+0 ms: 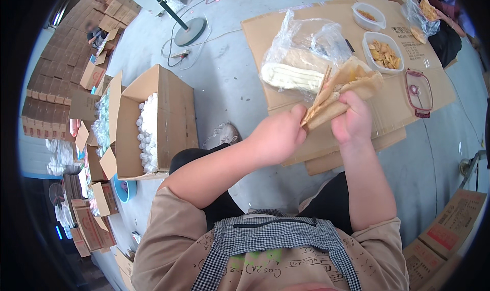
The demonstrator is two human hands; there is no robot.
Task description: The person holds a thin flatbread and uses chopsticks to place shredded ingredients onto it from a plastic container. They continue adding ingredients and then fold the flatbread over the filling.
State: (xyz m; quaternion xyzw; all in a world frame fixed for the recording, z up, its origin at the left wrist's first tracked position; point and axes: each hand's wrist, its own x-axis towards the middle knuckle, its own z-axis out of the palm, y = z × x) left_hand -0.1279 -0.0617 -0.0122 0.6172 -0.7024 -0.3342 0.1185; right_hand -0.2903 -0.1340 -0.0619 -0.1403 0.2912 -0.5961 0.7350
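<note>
A thin tan flatbread (356, 82), partly folded with some filling showing, is held up over the cardboard. My right hand (353, 118) is closed round its right side. My left hand (287, 136) pinches the lower left end. Thin brown sticks that look like chopsticks (322, 89) rise from that left hand along the flatbread's left edge; my fingers hide their lower ends. Just beyond lies a clear plastic bag (319, 38) with a white folded strip (291, 77) at its near side; I cannot tell what the strip is.
Flattened cardboard (286, 104) bears a tub of chip-like pieces (383, 54), a smaller food tub (368, 17) and a red-rimmed lid (419, 93). Another person's hand (449, 23) holds bagged food at the far right. An open carton of white bottles (148, 132) and a stand base (190, 32) are leftward.
</note>
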